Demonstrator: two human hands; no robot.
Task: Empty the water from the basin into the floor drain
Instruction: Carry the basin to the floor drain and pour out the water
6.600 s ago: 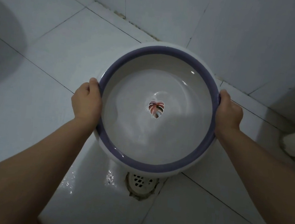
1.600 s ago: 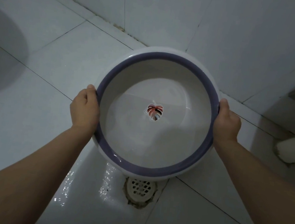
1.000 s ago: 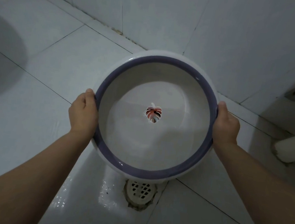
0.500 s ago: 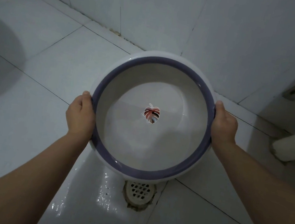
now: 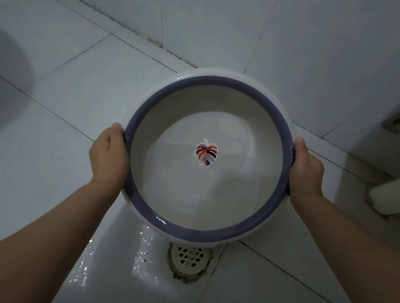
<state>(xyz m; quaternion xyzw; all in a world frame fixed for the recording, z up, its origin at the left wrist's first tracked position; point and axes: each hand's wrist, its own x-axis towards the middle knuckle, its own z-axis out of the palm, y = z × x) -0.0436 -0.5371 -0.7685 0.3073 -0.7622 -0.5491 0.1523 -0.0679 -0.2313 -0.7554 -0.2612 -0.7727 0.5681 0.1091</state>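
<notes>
Evidently the basin (image 5: 199, 216) is being held in the air over the floor (image 5: 57, 134), its near rim directly above the floor drain (image 5: 189, 259), so that poured water is being directed there. The left hand (image 5: 109, 155) and right hand (image 5: 306, 173) are being kept on opposite sides, each grip closed on the rim for an even tilt. Little water is being seen inside; wet sheen is lying beside the drain.

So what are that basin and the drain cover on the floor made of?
The basin looks like glossy white plastic with a purple rim band, judging by its smooth sheen and thin rolled lip. The drain cover seems to be pale plastic or painted metal; the dim light leaves that open.
</notes>
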